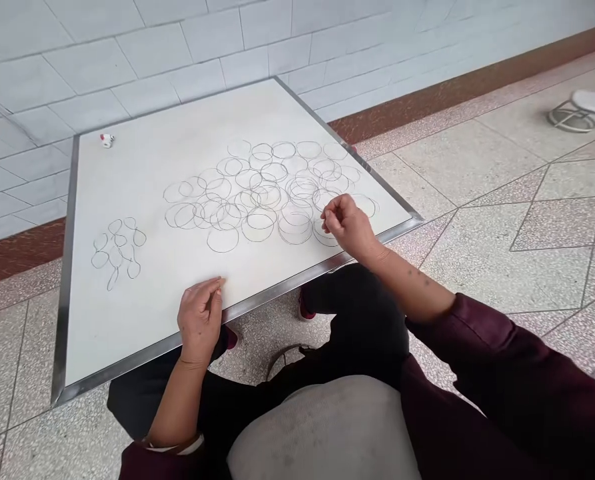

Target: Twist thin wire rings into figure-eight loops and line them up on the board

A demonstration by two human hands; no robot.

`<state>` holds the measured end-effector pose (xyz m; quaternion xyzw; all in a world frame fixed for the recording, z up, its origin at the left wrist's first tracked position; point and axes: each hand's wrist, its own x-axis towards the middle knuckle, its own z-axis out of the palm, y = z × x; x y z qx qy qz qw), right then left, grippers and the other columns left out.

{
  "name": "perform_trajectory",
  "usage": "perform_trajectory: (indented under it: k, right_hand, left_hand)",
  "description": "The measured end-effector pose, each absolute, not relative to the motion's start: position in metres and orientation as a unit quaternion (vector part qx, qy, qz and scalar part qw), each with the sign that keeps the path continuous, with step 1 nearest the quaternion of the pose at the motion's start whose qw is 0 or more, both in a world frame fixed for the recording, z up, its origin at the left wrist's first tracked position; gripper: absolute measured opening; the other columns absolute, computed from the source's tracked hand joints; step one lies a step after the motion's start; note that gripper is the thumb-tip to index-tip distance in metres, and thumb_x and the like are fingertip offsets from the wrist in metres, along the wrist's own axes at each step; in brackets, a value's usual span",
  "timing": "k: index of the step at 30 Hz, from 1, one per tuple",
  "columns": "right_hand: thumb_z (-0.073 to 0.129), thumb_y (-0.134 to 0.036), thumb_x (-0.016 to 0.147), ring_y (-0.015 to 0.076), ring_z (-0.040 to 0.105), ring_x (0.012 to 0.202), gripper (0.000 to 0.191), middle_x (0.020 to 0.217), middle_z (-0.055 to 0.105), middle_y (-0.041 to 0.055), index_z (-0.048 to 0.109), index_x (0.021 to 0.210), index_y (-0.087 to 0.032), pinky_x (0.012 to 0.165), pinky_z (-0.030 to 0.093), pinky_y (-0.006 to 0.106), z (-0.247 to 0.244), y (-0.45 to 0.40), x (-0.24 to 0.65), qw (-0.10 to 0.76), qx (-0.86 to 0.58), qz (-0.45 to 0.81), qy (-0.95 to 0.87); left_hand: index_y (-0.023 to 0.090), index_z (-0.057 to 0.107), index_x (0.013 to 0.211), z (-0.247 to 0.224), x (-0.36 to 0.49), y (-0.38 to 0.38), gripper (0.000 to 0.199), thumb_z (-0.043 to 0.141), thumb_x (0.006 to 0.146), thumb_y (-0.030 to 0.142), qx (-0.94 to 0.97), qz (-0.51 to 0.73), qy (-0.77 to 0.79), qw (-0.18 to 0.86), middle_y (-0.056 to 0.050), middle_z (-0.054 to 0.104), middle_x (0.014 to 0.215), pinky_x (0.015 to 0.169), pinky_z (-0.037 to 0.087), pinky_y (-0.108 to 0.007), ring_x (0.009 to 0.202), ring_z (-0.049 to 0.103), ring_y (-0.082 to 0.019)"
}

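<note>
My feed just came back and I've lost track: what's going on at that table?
A person sits at a white table with many thin rings spread over it, many overlapping. Their right hand is at the rings by the near edge, fingers curled; their left hand is near that edge too. Whether either holds anything is unclear. Some smaller loops lie apart, on the left.

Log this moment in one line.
left hand: at near edge of white table | right hand: curled, over thin rings | smaller loops: table's left | grips: unclear
</note>
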<state>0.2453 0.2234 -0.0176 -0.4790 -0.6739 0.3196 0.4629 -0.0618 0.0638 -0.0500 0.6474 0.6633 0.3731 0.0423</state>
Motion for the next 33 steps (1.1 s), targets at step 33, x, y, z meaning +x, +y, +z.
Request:
perform_trajectory:
  k: [33]
  right_hand:
    - [0.052, -0.039, 0.085, 0.0053, 0.040, 0.047, 0.021, 0.075, 0.053, -0.0056, 0.041, 0.088, -0.021, 0.046, 0.030, 0.020, -0.010, 0.215, 0.182, 0.478, -0.378, 0.621, -0.494]
  left_hand:
    - [0.025, 0.045, 0.133, -0.028, 0.056, 0.126, 0.065, 0.074, 0.076, 0.036, 0.489, 0.513, 0.615, 0.346, -0.010, 0.071, 0.110, 0.069, 0.048, -0.034, 0.084, 0.063, -0.021]
